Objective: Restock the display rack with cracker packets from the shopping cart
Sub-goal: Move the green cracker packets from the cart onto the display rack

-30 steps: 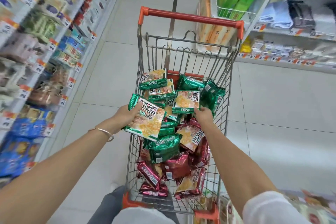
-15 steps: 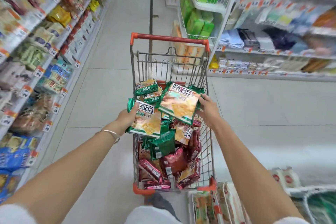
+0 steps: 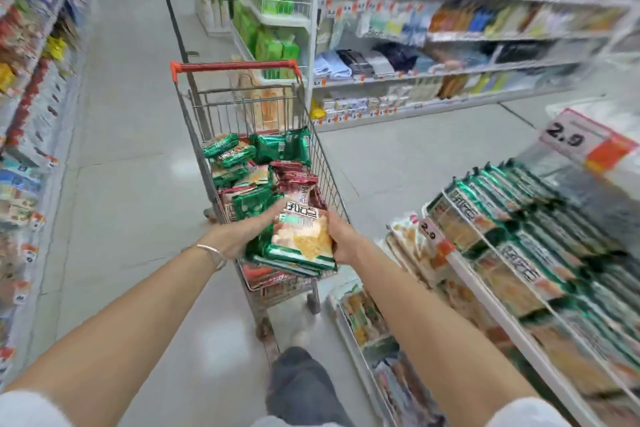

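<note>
Packets of crackers are clasped in a small stack between the left hand and right hand, above the cart. Many packets remain in the cart; the rack, at right, is judged partly stocked.
</note>
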A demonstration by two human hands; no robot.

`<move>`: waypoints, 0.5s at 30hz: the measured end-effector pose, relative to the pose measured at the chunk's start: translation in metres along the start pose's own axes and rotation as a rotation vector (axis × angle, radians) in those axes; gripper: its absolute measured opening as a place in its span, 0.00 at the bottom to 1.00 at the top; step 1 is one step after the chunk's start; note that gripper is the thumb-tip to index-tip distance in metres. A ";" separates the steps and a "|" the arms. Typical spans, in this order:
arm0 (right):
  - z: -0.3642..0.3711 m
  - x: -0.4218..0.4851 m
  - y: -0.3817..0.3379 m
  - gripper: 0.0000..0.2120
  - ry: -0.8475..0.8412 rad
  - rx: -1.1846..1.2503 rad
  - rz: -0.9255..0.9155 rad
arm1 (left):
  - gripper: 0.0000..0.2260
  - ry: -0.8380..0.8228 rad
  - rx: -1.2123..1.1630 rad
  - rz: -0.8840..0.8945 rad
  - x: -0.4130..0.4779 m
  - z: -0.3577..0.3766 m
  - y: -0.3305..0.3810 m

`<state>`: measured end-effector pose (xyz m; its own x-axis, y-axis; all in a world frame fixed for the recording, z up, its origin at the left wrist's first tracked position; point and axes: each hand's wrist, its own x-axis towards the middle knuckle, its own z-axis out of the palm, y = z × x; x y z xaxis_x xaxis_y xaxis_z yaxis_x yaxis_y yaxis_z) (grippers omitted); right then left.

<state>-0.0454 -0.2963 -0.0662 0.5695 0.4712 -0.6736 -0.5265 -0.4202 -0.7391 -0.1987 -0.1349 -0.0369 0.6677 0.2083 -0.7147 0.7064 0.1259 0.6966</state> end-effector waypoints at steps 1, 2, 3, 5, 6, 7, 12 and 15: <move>-0.018 -0.009 0.012 0.38 0.019 0.017 -0.015 | 0.55 -0.047 0.059 0.006 0.000 0.014 0.004; -0.036 -0.028 0.019 0.36 0.032 0.062 -0.018 | 0.56 -0.063 0.114 0.015 -0.002 0.032 0.009; -0.048 -0.062 0.019 0.31 0.041 0.115 -0.009 | 0.54 -0.083 0.169 0.031 -0.013 0.056 0.020; -0.076 -0.125 0.024 0.23 0.080 0.238 -0.015 | 0.41 -0.166 0.261 0.096 -0.030 0.107 0.042; -0.098 -0.146 0.033 0.21 0.109 0.306 -0.033 | 0.34 -0.233 0.310 0.122 -0.040 0.137 0.052; -0.124 -0.167 0.043 0.20 0.140 0.360 -0.058 | 0.29 -0.294 0.353 0.133 -0.049 0.168 0.061; -0.240 -0.273 0.104 0.11 0.384 0.479 -0.178 | 0.39 -0.472 0.575 0.272 -0.059 0.325 0.082; -0.313 -0.328 0.147 0.11 0.516 0.549 -0.240 | 0.41 -0.490 0.707 0.375 -0.089 0.425 0.092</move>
<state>-0.1124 -0.7556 0.0434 0.8571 0.0247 -0.5146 -0.5119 0.1534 -0.8452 -0.0926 -0.5541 0.0640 0.7917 -0.3361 -0.5102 0.2962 -0.5193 0.8016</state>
